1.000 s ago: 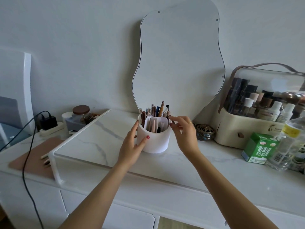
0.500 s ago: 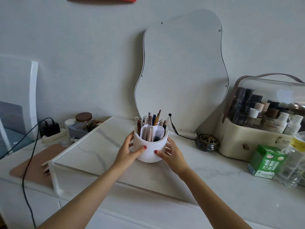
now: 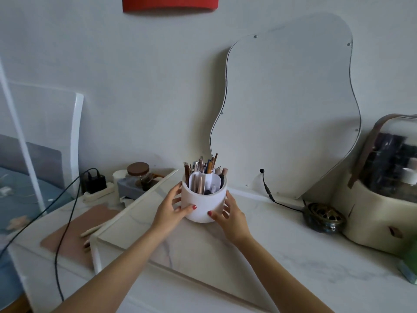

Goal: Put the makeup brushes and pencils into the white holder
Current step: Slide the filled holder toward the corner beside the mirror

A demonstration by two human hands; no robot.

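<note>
**Both hands on the holder**

My left hand (image 3: 169, 210) and right hand (image 3: 230, 216) cup the smooth, round white holder (image 3: 203, 203), thumbs pressed to its front. It stands upright on the glossy marble slab (image 3: 198, 249), brushes and pencils (image 3: 204, 169) bristling from curved dividers. Since half a second ago my grip is unchanged; the wavy mirror (image 3: 286, 109) looms nearer. No readable writing.

The holder (image 3: 204, 205) was white. The surface (image 3: 282, 263) was white with thin grey lines like marble. The nails on each hand (image 3: 168, 212) were red. A mat (image 3: 74, 233) was pinkish brown. The cable (image 3: 61, 233) was black.
</note>
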